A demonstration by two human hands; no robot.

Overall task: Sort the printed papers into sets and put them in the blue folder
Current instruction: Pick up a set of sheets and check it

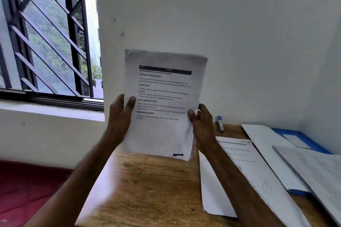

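**Both hands hold printed papers upright above a wooden bench**

A person holds a thin sheaf of printed papers (162, 134) upright in front of a white wall (239, 24), above the wooden bench (147, 190) and not touching it; the top page bears a black bar and bold headings, among them "Initial Scene Setup" and "Task Goal", with a dark scribble near its lower right corner. The left hand (120, 116) pinches the left edge of the papers, thumb pressed on the front, fingers hidden behind; the right hand (201, 125) grips the right edge, thumb on the front and fingers curled behind, where the edge bends a little.

To the right on the bench lies a loose printed sheet (230, 180); just beyond it lies the blue folder (311, 142), with white sheets covering most of it; a thicker pile of papers (317, 171) overlaps the folder's near right side. A small blue and silver stapler (220, 124) stands at the back of the bench, against the wall. At the left, a window (46, 33) with dark diagonal bars shows greenery outside; a red surface (27, 190) fills the lower left corner.
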